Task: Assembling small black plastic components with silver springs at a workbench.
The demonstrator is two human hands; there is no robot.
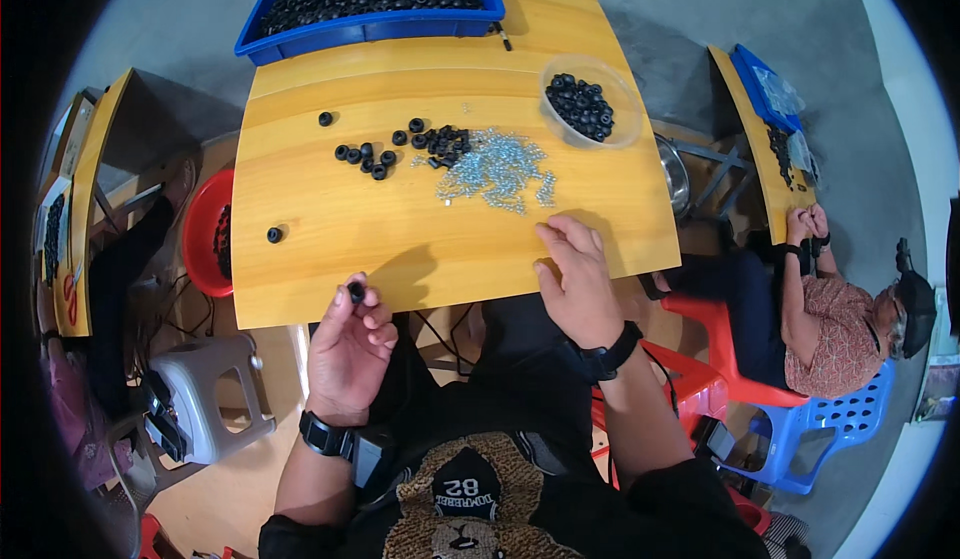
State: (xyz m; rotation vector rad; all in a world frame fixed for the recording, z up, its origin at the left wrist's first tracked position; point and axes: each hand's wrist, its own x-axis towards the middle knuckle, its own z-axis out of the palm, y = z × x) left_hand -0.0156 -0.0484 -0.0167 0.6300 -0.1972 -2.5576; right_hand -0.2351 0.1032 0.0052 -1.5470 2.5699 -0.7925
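Between thumb and fingertips, my left hand (350, 354) grips a small black round plastic piece with a hole (356, 291), just off the table's near edge. My right hand (580, 284) lies over the near edge on the right, thumb and fingers apart, with nothing visible in it. Beyond its fingertips spreads a pile of small silvery metal pieces (495, 171), which look like tiny springs. Against the pile's left side sits a cluster of black round pieces (440, 144). Several more lie loose to the left, and a single black piece (274, 235) sits nearest my left hand.
A blue tray (380, 29) full of black pieces stands at the table's far side. A clear round tub (625, 124) holds more at the right. Left of the table is a red basin (200, 239). A co-worker (835, 334) sits at another table on the right.
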